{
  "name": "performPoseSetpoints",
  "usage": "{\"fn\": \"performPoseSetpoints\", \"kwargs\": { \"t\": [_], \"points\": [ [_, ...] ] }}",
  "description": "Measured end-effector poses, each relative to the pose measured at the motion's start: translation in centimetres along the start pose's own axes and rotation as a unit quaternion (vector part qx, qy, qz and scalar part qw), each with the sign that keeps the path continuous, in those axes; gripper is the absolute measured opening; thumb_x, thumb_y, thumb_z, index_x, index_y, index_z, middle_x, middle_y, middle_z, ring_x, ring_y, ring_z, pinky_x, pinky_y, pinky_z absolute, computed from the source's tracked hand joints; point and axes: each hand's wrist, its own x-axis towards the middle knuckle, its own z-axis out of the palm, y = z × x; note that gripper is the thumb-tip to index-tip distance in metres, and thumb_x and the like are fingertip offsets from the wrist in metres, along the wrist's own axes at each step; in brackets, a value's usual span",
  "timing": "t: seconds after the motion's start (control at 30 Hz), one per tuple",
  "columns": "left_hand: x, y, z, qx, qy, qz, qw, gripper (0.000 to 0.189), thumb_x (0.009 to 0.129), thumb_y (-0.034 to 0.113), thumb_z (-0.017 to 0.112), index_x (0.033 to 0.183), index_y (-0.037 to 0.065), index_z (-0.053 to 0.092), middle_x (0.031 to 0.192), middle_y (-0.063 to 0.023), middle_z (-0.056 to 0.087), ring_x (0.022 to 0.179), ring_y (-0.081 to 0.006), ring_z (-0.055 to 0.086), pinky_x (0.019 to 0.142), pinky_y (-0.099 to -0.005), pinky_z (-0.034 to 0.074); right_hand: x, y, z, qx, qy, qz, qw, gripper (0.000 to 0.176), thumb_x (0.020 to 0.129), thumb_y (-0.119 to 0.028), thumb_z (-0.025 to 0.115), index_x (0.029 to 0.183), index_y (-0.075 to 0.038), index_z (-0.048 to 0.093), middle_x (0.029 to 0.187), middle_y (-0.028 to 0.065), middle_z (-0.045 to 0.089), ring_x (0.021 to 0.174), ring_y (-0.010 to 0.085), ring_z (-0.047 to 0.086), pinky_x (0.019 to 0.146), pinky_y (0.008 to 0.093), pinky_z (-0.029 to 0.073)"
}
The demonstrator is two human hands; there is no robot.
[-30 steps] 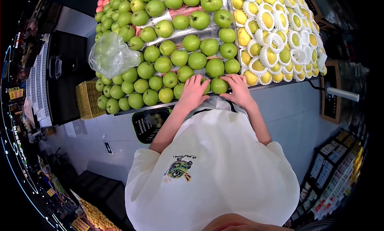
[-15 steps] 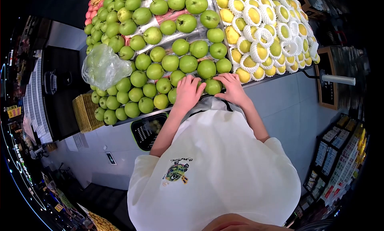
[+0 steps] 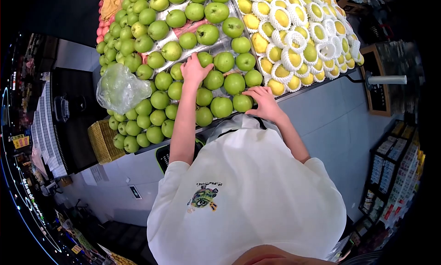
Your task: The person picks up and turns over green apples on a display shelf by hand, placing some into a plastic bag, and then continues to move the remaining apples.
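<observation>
My left hand [image 3: 195,71] reaches over the pile of green apples. Its thumb and fingers curve round the side of a green apple [image 3: 205,59], and the palm hides the fruit beneath. At the front edge of the display, my right hand [image 3: 266,105] has its fingertips and thumb against another green apple [image 3: 241,103]. Both of these apples sit among the others in the slanted rows. A larger green apple [image 3: 221,107] lies just left of the one at my right hand.
Yellow fruit in white foam nets [image 3: 294,58] fills the section to the right, behind a metal divider. A crumpled clear plastic bag [image 3: 121,88] lies on the apples at left. Below the stand are a yellow woven basket [image 3: 105,142] and a black basket [image 3: 163,157].
My left hand has moved from the front row up and left, deeper into the apples. My right hand stays by the same front apple. The view has shifted slightly.
</observation>
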Motion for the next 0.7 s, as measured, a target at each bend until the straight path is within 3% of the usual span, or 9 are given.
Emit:
{"fn": "performPoseSetpoints", "kwargs": {
  "t": [0.1,0.17,0.33,0.5,0.6,0.7],
  "points": [
    [0.4,-1.0,0.3,-0.044,-0.027,0.009,0.999,0.086,0.077,0.048,0.092,0.139,0.002,0.055,0.13,-0.0235,0.067,0.125,-0.0395,0.064,0.111,-0.0495,0.049,-0.3,0.1,0.3,0.002,0.013,-0.007,1.0,0.078,0.066,-0.023,0.098,0.137,-0.017,0.068,0.133,0.0033,0.065,0.126,0.0239,0.059,0.111,0.0416,0.036],
    [0.7,-1.8,1.0,-0.132,0.002,0.023,0.991,0.089,0.07,0.038,0.099,0.14,0.004,0.055,0.135,-0.023,0.06,0.122,-0.0427,0.064,0.106,-0.0498,0.054,-0.4,0.2,0.4,0.0,0.013,-0.005,1.0,0.078,0.066,-0.023,0.098,0.137,-0.017,0.068,0.132,0.0033,0.065,0.126,0.0238,0.059,0.111,0.0417,0.036],
    [0.4,-1.2,0.2,-0.164,0.029,0.012,0.986,0.093,0.064,0.024,0.102,0.142,0.009,0.055,0.138,-0.021,0.049,0.121,-0.0438,0.063,0.106,-0.0492,0.055,-0.4,0.4,0.3,0.0,0.012,-0.008,1.0,0.077,0.067,-0.023,0.098,0.138,-0.017,0.068,0.132,0.0034,0.065,0.126,0.0235,0.059,0.112,0.0422,0.036],
    [-0.6,0.5,-0.2,-0.1,0.081,-0.005,0.992,0.093,0.067,0.029,0.1,0.146,0.012,0.056,0.142,-0.0153,0.052,0.133,-0.04,0.053,0.113,-0.0553,0.047,-0.3,0.3,0.2,0.004,0.003,-0.003,1.0,0.077,0.067,-0.023,0.098,0.138,-0.017,0.068,0.132,0.0035,0.064,0.127,0.0238,0.059,0.112,0.0423,0.036],
    [-1.0,1.5,-0.6,-0.022,0.084,-0.004,0.996,0.089,0.067,0.03,0.099,0.145,0.014,0.058,0.144,-0.0122,0.053,0.135,-0.0377,0.048,0.116,-0.0559,0.04,-0.3,0.1,-0.1,0.007,-0.002,0.005,1.0,0.077,0.067,-0.023,0.097,0.138,-0.017,0.068,0.132,0.0037,0.065,0.128,0.0239,0.059,0.113,0.0422,0.036],
    [-0.9,1.3,-0.3,-0.037,0.077,-0.013,0.996,0.086,0.066,0.03,0.1,0.142,0.015,0.062,0.143,-0.0114,0.054,0.134,-0.0367,0.047,0.117,-0.0532,0.038,-0.4,0.3,0.2,0.006,0.009,-0.007,1.0,0.077,0.068,-0.023,0.097,0.138,-0.017,0.067,0.133,0.0038,0.064,0.128,0.0242,0.059,0.114,0.0421,0.036]
  ]
}}
